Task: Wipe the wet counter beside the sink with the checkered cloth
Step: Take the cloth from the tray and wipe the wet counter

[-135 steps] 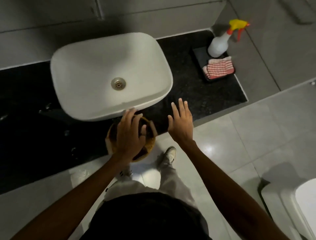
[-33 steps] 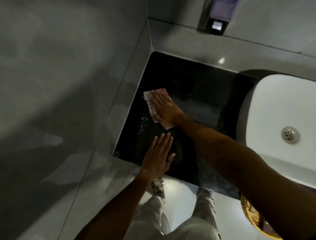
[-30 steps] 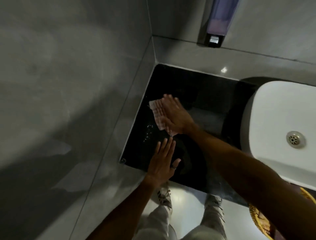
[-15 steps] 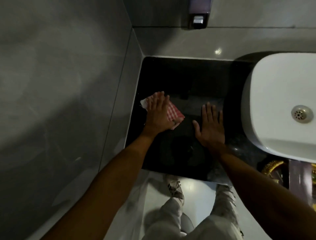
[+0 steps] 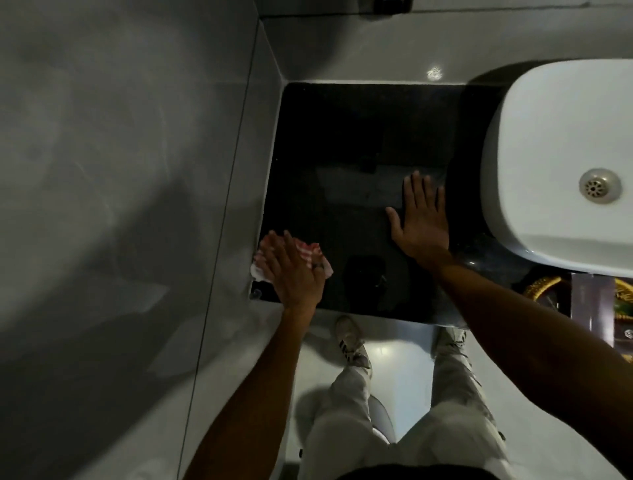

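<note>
The red-and-white checkered cloth (image 5: pixel 310 253) lies on the black counter (image 5: pixel 359 137) at its front-left corner, against the grey side wall. My left hand (image 5: pixel 294 274) presses flat on top of the cloth, fingers together, and hides most of it. My right hand (image 5: pixel 419 219) rests flat and open on the counter, fingers spread, close to the left side of the white sink (image 5: pixel 548 137). The counter surface is dark and glossy with faint reflections.
A grey tiled wall (image 5: pixel 137 205) closes the counter on the left and at the back. A wall-mounted dispenser (image 5: pixel 390 4) shows at the top edge. A golden basket (image 5: pixel 544 291) sits below the sink's front. My legs and shoes (image 5: pixel 349 342) stand on the pale floor.
The cloth passed from my right hand to my left. My left hand has dragged it from the counter's middle left to the front-left corner. My right hand lies flat near the sink.
</note>
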Demonstrator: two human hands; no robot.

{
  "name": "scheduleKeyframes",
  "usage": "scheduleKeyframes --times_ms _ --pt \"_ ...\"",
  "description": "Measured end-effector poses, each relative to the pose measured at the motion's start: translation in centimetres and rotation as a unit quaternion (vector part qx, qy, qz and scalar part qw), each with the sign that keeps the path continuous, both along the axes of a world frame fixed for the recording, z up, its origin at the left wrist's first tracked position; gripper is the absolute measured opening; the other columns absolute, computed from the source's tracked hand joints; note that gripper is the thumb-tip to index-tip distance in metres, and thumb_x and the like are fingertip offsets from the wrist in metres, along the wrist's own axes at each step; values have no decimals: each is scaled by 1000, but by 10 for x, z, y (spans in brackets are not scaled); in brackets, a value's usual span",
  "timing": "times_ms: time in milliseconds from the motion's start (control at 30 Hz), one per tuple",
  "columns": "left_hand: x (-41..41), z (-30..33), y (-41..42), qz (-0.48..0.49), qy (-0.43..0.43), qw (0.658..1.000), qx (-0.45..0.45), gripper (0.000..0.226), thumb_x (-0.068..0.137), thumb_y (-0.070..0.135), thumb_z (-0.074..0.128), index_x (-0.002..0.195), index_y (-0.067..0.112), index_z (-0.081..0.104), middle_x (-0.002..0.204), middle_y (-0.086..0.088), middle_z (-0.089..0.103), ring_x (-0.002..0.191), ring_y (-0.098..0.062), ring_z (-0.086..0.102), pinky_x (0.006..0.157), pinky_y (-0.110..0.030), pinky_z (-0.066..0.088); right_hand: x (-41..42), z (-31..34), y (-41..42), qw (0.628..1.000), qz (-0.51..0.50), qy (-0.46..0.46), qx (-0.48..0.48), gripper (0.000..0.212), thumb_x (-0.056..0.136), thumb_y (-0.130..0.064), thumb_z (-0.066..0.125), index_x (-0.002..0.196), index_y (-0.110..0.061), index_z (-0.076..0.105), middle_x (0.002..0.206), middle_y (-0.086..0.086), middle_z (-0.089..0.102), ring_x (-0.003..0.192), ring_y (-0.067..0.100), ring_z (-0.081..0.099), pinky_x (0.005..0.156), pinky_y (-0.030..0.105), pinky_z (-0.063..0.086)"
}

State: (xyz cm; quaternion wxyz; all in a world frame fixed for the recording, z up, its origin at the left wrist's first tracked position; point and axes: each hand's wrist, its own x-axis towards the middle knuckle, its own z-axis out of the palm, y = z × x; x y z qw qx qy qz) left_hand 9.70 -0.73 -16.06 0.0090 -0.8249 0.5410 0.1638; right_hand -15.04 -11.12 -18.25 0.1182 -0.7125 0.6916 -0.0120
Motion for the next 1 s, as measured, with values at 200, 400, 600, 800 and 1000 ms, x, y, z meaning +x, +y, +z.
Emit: scheduleKeyframes --times_ms 200,400,600,800,1000 --pt "-3 11 58 10 -14 998 58 93 93 60 28 165 6 5 173 -23 0 160 -44 -1 128 -62 2 -2 15 1 999 7 -10 51 77 106 -56 24 166 -12 9 175 10 2 163 28 -1 132 51 1" --pt "-3 38 102 66 38 987 139 79 103 42 46 161 -3 16 171 -29 3 159 -48 4 129 -52 3 -4 49 29 985 33 -79 150 70 110 -42 33 165 -5 11 175 15 -1 163 30 -5 132 48 -1" --pt "16 84 101 314 460 830 20 26 103 41 53 108 20 68 94 -1 69 89 -24 73 75 -35 59 19 78 76 917 1 -353 187 52 104 -34 57 150 -13 50 154 11 53 146 28 47 121 42 39" --pt "27 97 32 337 769 542 16 60 97 57 40 111 17 82 121 -13 77 110 -30 75 86 -48 62 52 92 65 684 -120 -556 456 43 94 -47 68 127 -19 68 124 7 73 105 25 72 78 38 63" --pt "5 84 -50 342 792 500 66 94 92 80 34 141 3 60 146 -28 57 137 -45 52 119 -64 32 54 93 21 753 -218 -550 289 19 95 -13 66 114 -16 71 113 6 77 105 25 75 81 33 65"
